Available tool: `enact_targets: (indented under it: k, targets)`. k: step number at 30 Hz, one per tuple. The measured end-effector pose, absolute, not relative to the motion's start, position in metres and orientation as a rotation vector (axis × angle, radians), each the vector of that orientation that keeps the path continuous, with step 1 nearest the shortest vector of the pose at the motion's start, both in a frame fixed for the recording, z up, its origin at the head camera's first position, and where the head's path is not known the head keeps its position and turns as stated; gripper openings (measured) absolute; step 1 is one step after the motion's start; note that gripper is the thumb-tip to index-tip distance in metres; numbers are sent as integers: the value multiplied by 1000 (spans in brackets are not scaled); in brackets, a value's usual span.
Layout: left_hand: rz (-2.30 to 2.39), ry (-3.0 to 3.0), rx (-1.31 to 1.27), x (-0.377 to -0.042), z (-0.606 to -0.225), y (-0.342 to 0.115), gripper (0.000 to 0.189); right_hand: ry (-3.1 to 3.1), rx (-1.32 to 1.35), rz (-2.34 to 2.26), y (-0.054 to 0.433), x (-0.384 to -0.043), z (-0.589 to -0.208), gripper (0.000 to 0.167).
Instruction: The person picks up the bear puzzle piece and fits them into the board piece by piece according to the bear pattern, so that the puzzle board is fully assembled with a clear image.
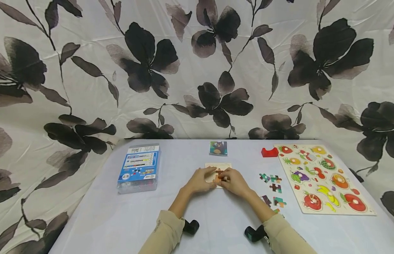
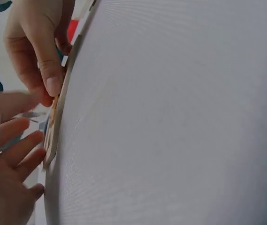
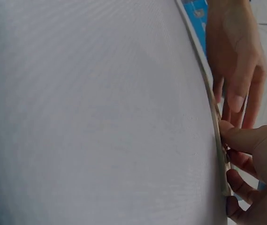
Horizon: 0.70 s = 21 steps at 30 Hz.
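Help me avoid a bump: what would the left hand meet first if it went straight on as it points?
Probably the right hand, over the small board; depth is unclear, so the orange puzzle piece between them might come first.

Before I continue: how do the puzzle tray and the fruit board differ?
The puzzle tray is much smaller than the fruit board. The left hand and right hand partly cover the tray, not the board. The tray sits centrally, the board to the right. Both have cream-coloured surfaces.
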<state>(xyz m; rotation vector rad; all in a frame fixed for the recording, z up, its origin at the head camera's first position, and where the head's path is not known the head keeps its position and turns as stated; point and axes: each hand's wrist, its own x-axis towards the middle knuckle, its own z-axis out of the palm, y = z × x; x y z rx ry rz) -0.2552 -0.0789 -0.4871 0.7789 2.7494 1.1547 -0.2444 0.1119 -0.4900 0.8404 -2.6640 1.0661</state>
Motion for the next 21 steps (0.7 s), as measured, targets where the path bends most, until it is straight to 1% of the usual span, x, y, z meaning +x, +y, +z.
enact_targets:
  k: [3, 5, 9, 12, 15, 18, 21]
  targets:
    - [1286, 2861, 784, -259, -487, -80, 32, -2654, 863, 1093, 114, -244, -490, 19]
    - [1225, 2923, 825, -262, -486, -79, 26, -2663, 881, 1083, 116, -244, -491, 19]
    - [807, 2964, 937, -266, -481, -75, 35, -2678, 945, 1057, 120, -244, -492, 23]
    - [576, 2923, 994, -268, -479, -74, 38, -2693, 952, 1077, 121, -245, -491, 26]
    - [483, 2901, 1011, -269, -477, -73, 38, -2692, 960, 1044, 122, -245, -492, 26]
    - [459, 2889, 1036, -269, -477, -72, 38, -2672, 991, 955, 123, -245, -493, 22]
    - [449, 2896, 1074, -268, -478, -72, 38, -2668, 1004, 902, 123, -245, -492, 21]
